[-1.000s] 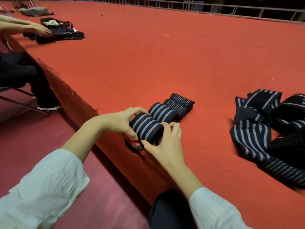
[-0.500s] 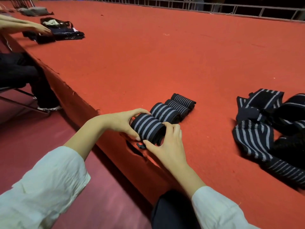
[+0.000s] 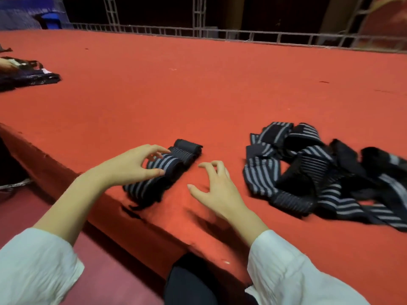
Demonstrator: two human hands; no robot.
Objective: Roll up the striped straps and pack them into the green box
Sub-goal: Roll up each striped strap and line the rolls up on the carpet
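Rolled straps on table, loose pile beside, left grip released, right grip released

Light: dim, warm and even; the source seems to sit overhead and somewhat ahead, out of shot.
Red table top: medium bright, matt, no glare.
Background behind the railing: near black, little detail.
Shadows: soft, dark streaks under the right hand, falling toward the near edge; deep shade under the loose straps.
Blur: motion smear across the frame, heaviest on the nearest rolled strap, the right end of the loose straps, and the fingertips of the left hand.
Distortion: wide-angle; the railing bows, the table edge slants, the sleeves stretch at the lower corners.
Detail: stripes readable, weave lost.
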